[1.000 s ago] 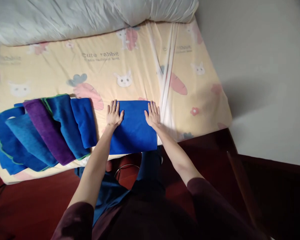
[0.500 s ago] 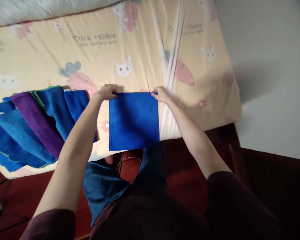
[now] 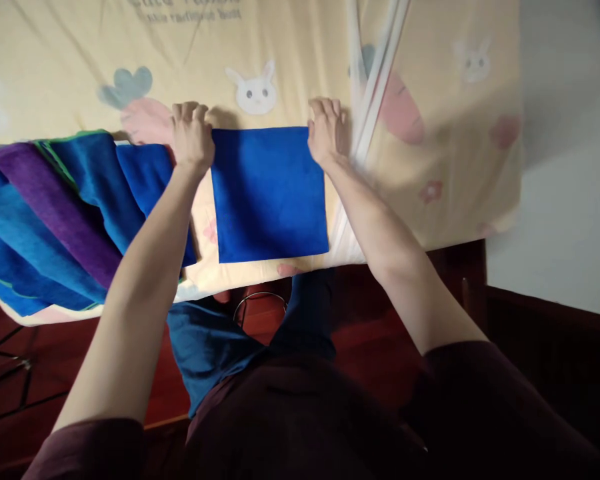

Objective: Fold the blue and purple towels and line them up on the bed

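Note:
A blue cloth (image 3: pixel 270 193), nearly square, lies flat on the rabbit-print sheet (image 3: pixel 290 60) in front of me. My left hand (image 3: pixel 193 133) rests at its far left corner, fingers apart and pointing away, the thumb side against the cloth's edge. At the far right corner is my right hand (image 3: pixel 327 130), also open with its fingers a little bent and its thumb side by the edge. Neither hand grips the cloth. Left of my left forearm, several blue cloths and a purple cloth (image 3: pixel 55 207) overlap in a loose pile.
White fabric strips (image 3: pixel 377 80) run across the sheet to the right of the cloth. A pale wall (image 3: pixel 570 167) borders the right end. Below the near edge are my legs, a round metal ring (image 3: pixel 260 293) and the dark red floor (image 3: pixel 365 327).
Both hands have let go of the cloth's far edge and opened outward at its corners. The cloth now lies fully on the sheet, farther from the near edge. The view has shifted.

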A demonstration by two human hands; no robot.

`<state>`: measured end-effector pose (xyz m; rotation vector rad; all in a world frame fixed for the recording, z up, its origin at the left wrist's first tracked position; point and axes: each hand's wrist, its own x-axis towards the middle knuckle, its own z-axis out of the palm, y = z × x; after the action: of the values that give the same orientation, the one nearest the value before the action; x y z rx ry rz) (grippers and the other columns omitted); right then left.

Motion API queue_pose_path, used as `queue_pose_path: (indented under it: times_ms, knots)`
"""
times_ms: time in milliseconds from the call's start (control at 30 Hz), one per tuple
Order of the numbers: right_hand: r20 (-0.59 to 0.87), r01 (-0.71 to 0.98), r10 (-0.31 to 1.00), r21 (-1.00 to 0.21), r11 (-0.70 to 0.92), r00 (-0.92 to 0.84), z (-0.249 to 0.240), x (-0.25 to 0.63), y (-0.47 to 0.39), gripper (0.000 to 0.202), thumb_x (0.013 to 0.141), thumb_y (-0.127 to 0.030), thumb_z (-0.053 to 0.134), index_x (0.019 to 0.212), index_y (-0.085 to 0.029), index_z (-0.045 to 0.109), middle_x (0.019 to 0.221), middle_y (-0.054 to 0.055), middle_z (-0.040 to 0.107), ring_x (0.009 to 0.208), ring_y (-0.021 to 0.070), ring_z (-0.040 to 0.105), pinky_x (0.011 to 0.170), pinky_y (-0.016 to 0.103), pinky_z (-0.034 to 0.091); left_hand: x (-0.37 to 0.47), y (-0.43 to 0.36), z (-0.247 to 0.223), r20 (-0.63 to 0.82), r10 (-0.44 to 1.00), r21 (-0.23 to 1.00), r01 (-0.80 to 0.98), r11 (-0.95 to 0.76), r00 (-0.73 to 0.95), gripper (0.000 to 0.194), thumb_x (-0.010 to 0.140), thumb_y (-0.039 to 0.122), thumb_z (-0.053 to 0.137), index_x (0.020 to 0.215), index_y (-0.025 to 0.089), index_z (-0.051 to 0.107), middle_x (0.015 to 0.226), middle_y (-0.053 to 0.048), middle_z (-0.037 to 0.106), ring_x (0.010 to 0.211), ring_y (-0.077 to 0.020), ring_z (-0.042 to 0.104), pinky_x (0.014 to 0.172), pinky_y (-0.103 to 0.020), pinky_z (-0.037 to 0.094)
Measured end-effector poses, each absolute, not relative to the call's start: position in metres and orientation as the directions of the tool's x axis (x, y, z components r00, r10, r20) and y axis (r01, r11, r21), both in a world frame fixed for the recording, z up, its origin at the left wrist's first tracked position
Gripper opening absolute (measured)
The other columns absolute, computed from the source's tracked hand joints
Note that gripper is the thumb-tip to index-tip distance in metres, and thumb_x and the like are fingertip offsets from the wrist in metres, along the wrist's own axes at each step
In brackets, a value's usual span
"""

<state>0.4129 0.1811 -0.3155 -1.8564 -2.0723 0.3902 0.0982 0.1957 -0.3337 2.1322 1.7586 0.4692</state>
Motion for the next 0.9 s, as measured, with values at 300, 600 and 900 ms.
queue_pose_path:
  times_ms: [300, 600, 900]
  knots:
    - [-0.071, 0.917, 0.966, -0.339, 0.210, -0.248, -0.347, 0.405, 0.151, 0.066, 0.105, -0.044, 0.021, 0.158, -0.004, 0.018, 0.167, 0.016, 0.009, 0.155, 0.0311, -0.002, 0.120, 0.065, -0.007, 0.110, 0.148, -0.359, 0.140, 0.954, 0.505, 0.809, -0.300, 0.267, 0.074, 0.099, 0.059, 0.030, 0.157, 0.014, 0.024, 0.167, -0.006, 0.018, 0.155, -0.0222, -0.007, 0.125, -0.055, -0.009]
    - [-0.004, 0.820, 0.869, -0.335, 0.464, -0.494, -0.323, 0.417, -0.066, 0.064, 0.103, -0.036, 0.035, 0.161, -0.015, 0.015, 0.167, 0.007, 0.016, 0.155, 0.0235, 0.008, 0.127, 0.051, 0.006, 0.108, -0.071, -0.336, 0.046, 0.877, 0.429, 0.783, -0.450, 0.479, 0.065, 0.101, 0.045, 0.030, 0.158, 0.014, 0.023, 0.167, -0.011, 0.016, 0.155, -0.0275, 0.006, 0.125, -0.054, 0.010]
    - [0.091, 0.893, 0.973, -0.387, 0.230, -0.211, -0.330, 0.438, -0.153, 0.055, 0.099, -0.032, 0.044, 0.151, -0.013, 0.043, 0.159, 0.014, 0.037, 0.149, 0.0274, 0.028, 0.122, 0.049, 0.024, 0.075, -0.163, -0.337, 0.066, 0.963, 0.389, 0.882, -0.265, 0.261, 0.054, 0.096, 0.026, 0.040, 0.148, 0.012, 0.043, 0.159, -0.019, 0.034, 0.151, -0.0329, 0.025, 0.120, -0.056, 0.027]
